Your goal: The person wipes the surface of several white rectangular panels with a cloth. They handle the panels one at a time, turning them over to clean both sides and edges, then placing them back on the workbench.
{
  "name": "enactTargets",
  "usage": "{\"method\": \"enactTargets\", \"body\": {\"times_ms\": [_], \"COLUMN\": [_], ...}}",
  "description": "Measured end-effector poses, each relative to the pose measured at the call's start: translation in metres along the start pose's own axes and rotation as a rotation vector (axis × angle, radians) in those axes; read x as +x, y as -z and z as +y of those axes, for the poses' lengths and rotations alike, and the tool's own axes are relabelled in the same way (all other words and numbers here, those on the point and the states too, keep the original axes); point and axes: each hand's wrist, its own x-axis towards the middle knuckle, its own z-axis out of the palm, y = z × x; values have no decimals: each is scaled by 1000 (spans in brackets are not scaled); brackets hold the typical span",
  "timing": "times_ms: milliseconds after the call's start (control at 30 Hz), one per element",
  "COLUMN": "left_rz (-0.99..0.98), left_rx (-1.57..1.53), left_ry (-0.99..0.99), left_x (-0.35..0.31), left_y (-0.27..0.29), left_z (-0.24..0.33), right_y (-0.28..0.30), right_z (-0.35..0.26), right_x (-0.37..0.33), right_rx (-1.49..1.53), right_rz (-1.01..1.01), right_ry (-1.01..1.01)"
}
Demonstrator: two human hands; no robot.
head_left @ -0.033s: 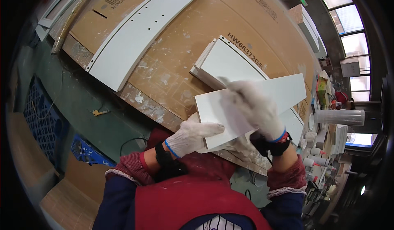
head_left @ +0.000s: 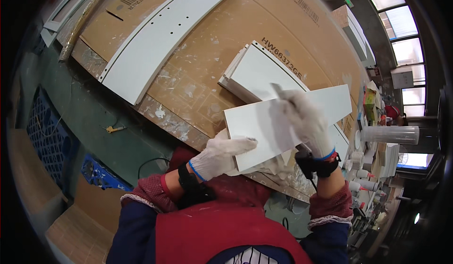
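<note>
My left hand, in a white knit glove, grips the near left end of a white board, with the thumb lying on its top face. The board is held tilted over the table edge, and its far right end has a cut-off corner. Over the board's middle, my gloved right hand is closed around a thin, flat grey tool like a scraper; the fist hides most of it. Behind the board lies a stack of similar white panels with a dark groove along one edge.
A long white panel with several holes lies at the table's left on brown cardboard. A crumpled cloth sits under the held board. Bottles and a clear cylinder stand at the right. Blue plastic crates are at the left.
My right hand has shifted slightly to the right over the board, and the tool's tip shows more clearly. My left hand and the board have hardly moved.
</note>
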Motion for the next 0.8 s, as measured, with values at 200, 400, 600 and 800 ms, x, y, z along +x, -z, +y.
{"method": "enactTargets", "body": {"times_ms": [200, 400, 600, 800], "left_rz": [-113, -126, -188, 139], "left_rx": [-411, -530, -584, 466], "left_ry": [-122, -41, -80, -551], "left_x": [0, 5, 3, -20], "left_y": [-20, -11, -8, 41], "left_z": [17, 11, 18, 27], "right_y": [27, -38, -41, -3], "right_z": [72, -21, -48, 17], "right_x": [-38, -71, -98, -144], "right_rx": [-315, -277, -105, 192], "right_rz": [181, 14, -824, -326], "right_ry": [-221, 418, 362, -322]}}
